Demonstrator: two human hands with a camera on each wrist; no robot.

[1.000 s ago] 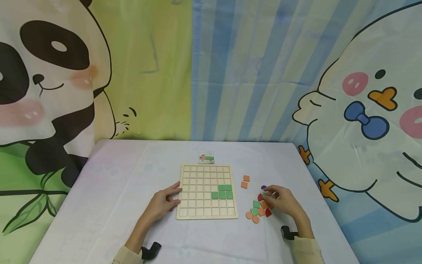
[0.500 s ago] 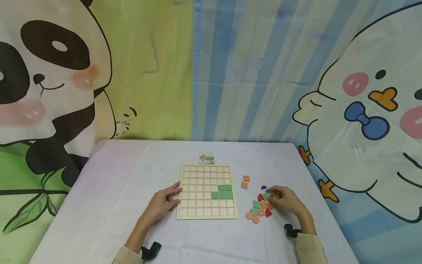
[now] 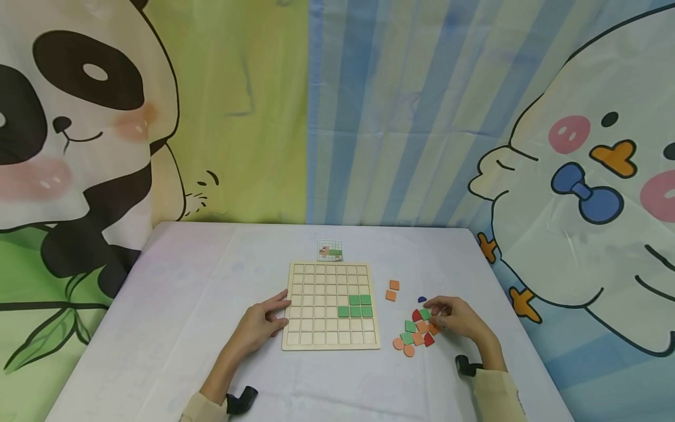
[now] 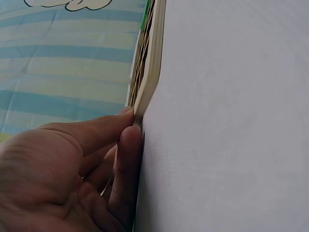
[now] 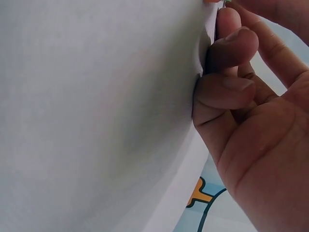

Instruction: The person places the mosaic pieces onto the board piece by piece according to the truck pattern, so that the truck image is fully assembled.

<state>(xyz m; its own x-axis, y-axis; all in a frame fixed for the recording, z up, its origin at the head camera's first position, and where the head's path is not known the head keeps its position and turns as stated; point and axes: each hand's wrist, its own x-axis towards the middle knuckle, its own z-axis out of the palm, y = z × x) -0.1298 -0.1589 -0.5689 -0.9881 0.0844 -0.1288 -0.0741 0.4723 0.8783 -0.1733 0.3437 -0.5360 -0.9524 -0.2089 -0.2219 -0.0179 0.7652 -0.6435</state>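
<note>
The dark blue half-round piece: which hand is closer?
Right. The right hand is just beside the blue piece; the left hand is across the pale wooden grid board.

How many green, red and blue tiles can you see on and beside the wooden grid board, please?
Green tiles: 8
Red tiles: 2
Blue tile: 1
Total: 11 in view; the right hand may hide more.

I have the grid board (image 3: 319, 312) lower-centre in frame, pattern card (image 3: 330, 251) behind it, left hand (image 3: 256, 324) at its left edge, loose tiles (image 3: 410, 326) between it and the right hand (image 3: 457, 319).
</note>
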